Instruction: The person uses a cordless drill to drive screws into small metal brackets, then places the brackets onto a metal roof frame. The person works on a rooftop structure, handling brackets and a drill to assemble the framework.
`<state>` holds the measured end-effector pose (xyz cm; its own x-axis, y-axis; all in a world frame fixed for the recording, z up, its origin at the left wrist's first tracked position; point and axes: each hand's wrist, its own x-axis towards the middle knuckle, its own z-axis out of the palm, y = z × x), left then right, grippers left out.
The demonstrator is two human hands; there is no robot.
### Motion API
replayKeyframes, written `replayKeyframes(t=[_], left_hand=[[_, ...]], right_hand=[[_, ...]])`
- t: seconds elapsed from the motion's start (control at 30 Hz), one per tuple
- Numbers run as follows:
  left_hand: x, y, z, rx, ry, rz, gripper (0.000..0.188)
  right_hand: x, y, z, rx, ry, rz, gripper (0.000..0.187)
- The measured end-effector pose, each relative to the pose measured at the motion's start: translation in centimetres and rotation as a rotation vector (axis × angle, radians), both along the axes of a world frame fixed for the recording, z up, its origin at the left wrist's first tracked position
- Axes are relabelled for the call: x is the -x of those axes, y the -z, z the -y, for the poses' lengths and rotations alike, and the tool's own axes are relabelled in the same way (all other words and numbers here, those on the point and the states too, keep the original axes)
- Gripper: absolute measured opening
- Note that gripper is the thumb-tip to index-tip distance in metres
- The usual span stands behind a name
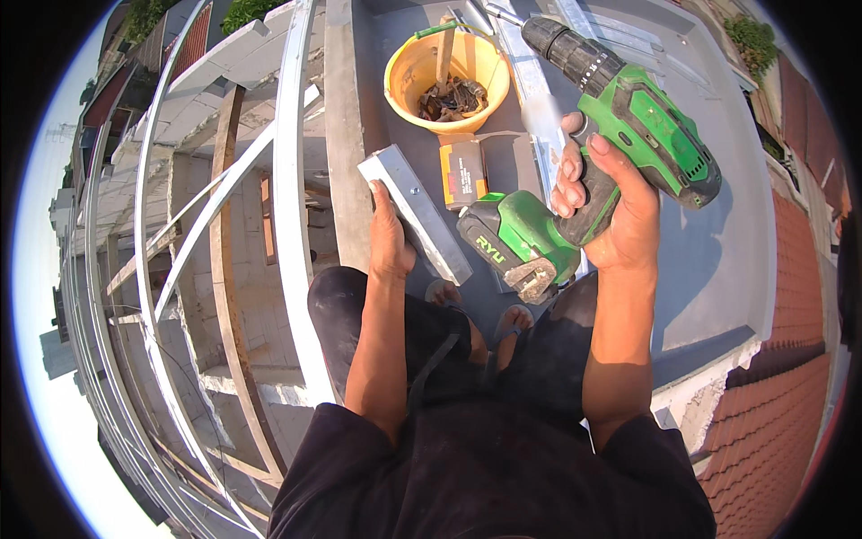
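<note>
My right hand (624,211) is wrapped round the grip of a green and black cordless drill (651,126). The drill's chuck points to the far left, with a bit in it, and its battery hangs close to my knees. In my left hand (390,241) is a short piece of silver metal channel (417,214), tilted, with a small hole or screw head in its face. My thumb lies along its left side; the other fingers are hidden behind it. The drill's battery is a little to the right of the channel, apart from it.
Beyond the channel stands a yellow bucket (403,79) with a wooden-handled tool and brownish pieces inside. An orange and dark cardboard box (464,169) sits before it. Long metal profiles (539,108) lie at the far right. A metal frame (292,180) rises over a drop at left.
</note>
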<state>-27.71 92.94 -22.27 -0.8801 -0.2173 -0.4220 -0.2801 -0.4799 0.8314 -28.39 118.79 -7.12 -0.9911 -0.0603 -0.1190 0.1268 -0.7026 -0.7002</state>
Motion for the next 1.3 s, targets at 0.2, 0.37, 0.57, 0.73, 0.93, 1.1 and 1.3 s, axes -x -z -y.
replayKeyframes(t=[0.2, 0.37, 0.57, 0.73, 0.93, 1.1, 1.3], left_hand=[[-0.8, -2.2, 0.9, 0.122, 0.067, -0.008, 0.081], [-3.4, 3.2, 1.4, -0.015, -0.020, 0.007, 0.081], [-2.6, 3.4, 2.3, 0.404, 0.023, -0.055, 0.085], [-2.5, 1.9, 3.6, 0.510, -0.003, -0.057, 0.082], [-1.5, -0.4, 4.2, 0.081, -0.011, 0.096, 0.093], [-2.0, 0.0, 4.1, 0.158, 0.078, 0.134, 0.097], [-1.7, 0.4, 4.0, 0.195, 0.079, 0.139, 0.100]], right_hand=[[-6.4, -1.4, -1.6, -0.316, -0.217, 0.059, 0.032], [-11.6, -2.5, -0.2, -0.483, -0.417, 0.298, 0.033], [-13.4, -2.8, 0.8, -0.962, -0.531, 0.363, 0.039], [-13.7, -0.8, 2.5, -1.035, -0.584, 0.402, 0.043], [-14.3, 1.4, 3.0, -1.227, -0.564, 0.031, 0.038], [-12.8, 0.7, 4.8, -1.299, -0.520, -0.166, 0.034], [-12.2, 1.9, 4.1, -1.281, -0.540, -0.269, 0.031]])
